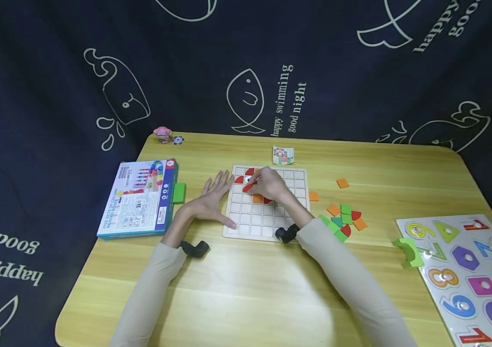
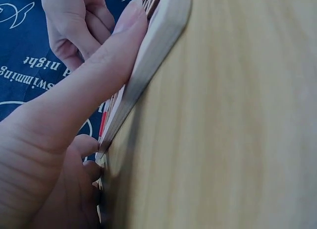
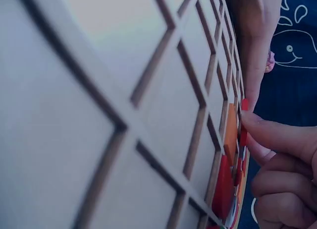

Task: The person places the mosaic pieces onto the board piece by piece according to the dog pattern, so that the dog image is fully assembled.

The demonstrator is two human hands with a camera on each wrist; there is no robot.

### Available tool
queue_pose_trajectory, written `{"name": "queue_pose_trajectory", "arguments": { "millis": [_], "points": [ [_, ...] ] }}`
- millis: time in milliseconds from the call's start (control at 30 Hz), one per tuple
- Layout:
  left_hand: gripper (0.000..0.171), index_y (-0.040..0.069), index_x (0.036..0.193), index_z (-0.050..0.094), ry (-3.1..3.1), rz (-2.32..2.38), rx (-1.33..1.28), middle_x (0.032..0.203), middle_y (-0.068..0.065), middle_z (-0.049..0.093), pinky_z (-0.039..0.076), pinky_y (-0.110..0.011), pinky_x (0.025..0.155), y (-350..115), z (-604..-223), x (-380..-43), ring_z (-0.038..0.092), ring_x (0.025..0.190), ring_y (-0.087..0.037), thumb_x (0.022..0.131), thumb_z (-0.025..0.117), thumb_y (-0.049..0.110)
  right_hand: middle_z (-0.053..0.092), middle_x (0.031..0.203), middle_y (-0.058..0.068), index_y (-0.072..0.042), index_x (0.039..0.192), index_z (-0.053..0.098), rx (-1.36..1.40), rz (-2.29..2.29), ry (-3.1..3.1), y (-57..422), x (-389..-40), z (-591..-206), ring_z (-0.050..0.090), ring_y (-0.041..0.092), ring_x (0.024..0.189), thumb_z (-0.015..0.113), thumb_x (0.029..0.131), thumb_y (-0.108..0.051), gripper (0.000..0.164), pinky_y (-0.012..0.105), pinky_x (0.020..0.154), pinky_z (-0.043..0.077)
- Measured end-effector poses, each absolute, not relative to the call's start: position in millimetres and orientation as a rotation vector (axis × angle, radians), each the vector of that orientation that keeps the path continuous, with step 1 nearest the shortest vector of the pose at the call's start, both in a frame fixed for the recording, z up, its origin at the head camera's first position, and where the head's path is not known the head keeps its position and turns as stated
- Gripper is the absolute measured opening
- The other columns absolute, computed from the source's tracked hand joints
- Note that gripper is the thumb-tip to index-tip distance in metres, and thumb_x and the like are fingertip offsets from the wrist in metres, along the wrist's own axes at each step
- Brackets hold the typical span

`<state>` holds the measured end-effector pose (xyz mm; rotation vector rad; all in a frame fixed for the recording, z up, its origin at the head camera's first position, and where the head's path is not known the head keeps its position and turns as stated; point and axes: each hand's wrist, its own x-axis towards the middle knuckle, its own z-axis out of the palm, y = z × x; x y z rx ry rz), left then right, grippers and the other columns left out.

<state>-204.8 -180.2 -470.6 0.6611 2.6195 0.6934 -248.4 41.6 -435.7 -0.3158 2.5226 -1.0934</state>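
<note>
A white gridded board (image 1: 250,226) lies on the table. My left hand (image 1: 207,202) has its fingers spread along the board's left side, with the thumb resting on the near left edge. In the left wrist view, the thumb (image 2: 94,78) crosses the board's rim. Over the upper left squares, my right hand (image 1: 269,183) pinches a red quarter-circle tile (image 3: 244,121) between thumb and finger. Around it in the grid sit red tiles (image 1: 239,180), a white tile with an eye mark (image 1: 248,179) and an orange square tile (image 1: 257,198). The right hand partly covers this group.
Loose green, orange and red tiles (image 1: 346,218) lie right of the board, partly behind the right sleeve. A small pattern card (image 1: 283,155) lies beyond the board. A boxed toy (image 1: 137,197) and green block (image 1: 179,193) are left; a number puzzle (image 1: 454,279) is right.
</note>
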Motion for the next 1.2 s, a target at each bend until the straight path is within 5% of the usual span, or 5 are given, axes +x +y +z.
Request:
{"name": "queue_pose_trajectory", "arguments": {
  "millis": [367, 733, 833, 1000, 1200],
  "points": [
    [0.141, 0.016, 0.155, -0.009, 2.618, 0.686, 0.66, 0.162, -0.011, -0.022, -0.013, -0.055, 0.12, -180.6, -469.4, -203.2, -0.023, 0.149, -0.028, 0.059, 0.08, 0.067, 0.065, 0.097, 0.007, -0.009, 0.097, 0.072, -0.338, -1.143, 2.479, 45.2, -249.2, -439.8, 0.047, 0.017, 0.066, 0.08, 0.078, -0.012, 0.02, 0.023, 0.053, 0.038],
    [0.141, 0.016, 0.156, -0.008, 2.611, 0.685, 0.648, 0.162, -0.009, -0.021, -0.014, -0.053, 0.121, -179.0, -468.2, -204.0, -0.022, 0.149, -0.027, 0.058, 0.08, 0.068, 0.059, 0.131, 0.004, -0.013, 0.097, 0.075, -0.314, -1.212, 2.408, 54.3, -254.2, -445.7, 0.046, 0.02, 0.087, 0.079, 0.079, -0.014, 0.018, 0.025, 0.061, 0.039],
    [0.141, 0.016, 0.155, -0.008, 2.611, 0.687, 0.658, 0.162, -0.01, -0.021, -0.014, -0.054, 0.12, -178.2, -469.4, -205.1, -0.022, 0.149, -0.028, 0.059, 0.081, 0.067, 0.061, 0.121, 0.001, -0.014, 0.101, 0.075, -0.326, -1.228, 2.398, 60.6, -251.6, -440.9, 0.042, 0.019, 0.077, 0.078, 0.08, -0.015, 0.021, 0.024, 0.057, 0.035],
    [0.141, 0.015, 0.155, -0.009, 2.613, 0.691, 0.671, 0.161, -0.01, -0.022, -0.013, -0.056, 0.12, -177.0, -470.4, -204.5, -0.022, 0.149, -0.029, 0.059, 0.081, 0.066, 0.044, 0.063, -0.002, -0.013, 0.109, 0.073, -0.33, -1.251, 2.437, 93.7, -238.1, -419.6, 0.03, 0.015, 0.053, 0.076, 0.082, -0.017, 0.027, 0.024, 0.048, 0.026],
    [0.141, 0.014, 0.155, -0.008, 2.605, 0.724, 0.675, 0.161, -0.012, -0.021, -0.013, -0.058, 0.119, -179.2, -468.4, -203.9, -0.022, 0.149, -0.031, 0.059, 0.083, 0.063, 0.034, 0.055, -0.004, -0.013, 0.115, 0.069, -0.133, -1.191, 2.579, 175.6, -208.0, -404.2, 0.03, 0.013, 0.048, 0.073, 0.086, -0.022, 0.031, 0.026, 0.045, 0.028]
  ]
}}
